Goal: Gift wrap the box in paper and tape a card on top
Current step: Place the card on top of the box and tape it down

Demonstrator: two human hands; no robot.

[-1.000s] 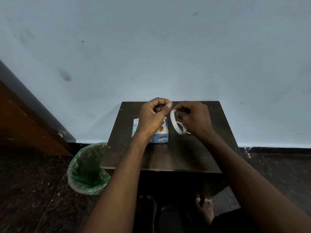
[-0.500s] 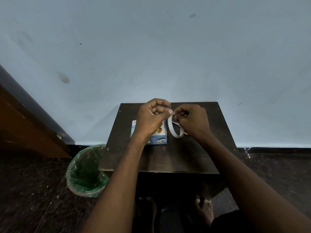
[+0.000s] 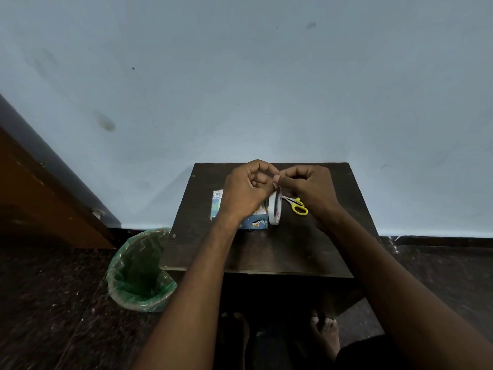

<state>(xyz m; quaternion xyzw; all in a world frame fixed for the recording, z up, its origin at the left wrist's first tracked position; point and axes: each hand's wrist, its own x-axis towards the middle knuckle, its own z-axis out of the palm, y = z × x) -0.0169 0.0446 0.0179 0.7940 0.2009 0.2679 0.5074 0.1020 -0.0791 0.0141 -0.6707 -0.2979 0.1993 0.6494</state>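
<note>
The wrapped box (image 3: 216, 206), in blue patterned paper, lies on the small dark table (image 3: 266, 249), mostly hidden under my left hand. A white tape roll (image 3: 275, 209) hangs on edge just right of the box. My left hand (image 3: 246, 194) and my right hand (image 3: 310, 190) meet fingertip to fingertip above the roll, both with curled fingers pinching at its top rim. The tape end itself is too small to make out. No card can be told apart.
Yellow-handled scissors (image 3: 298, 206) lie on the table right of the roll, partly under my right hand. A green-lined waste bin (image 3: 138, 271) stands on the floor left of the table. A wall rises directly behind the table, with wooden furniture (image 3: 40, 198) at far left.
Both hands rose slightly and closed together above the roll. The roll swung from tilted to hanging upright, and the scissors came into view.
</note>
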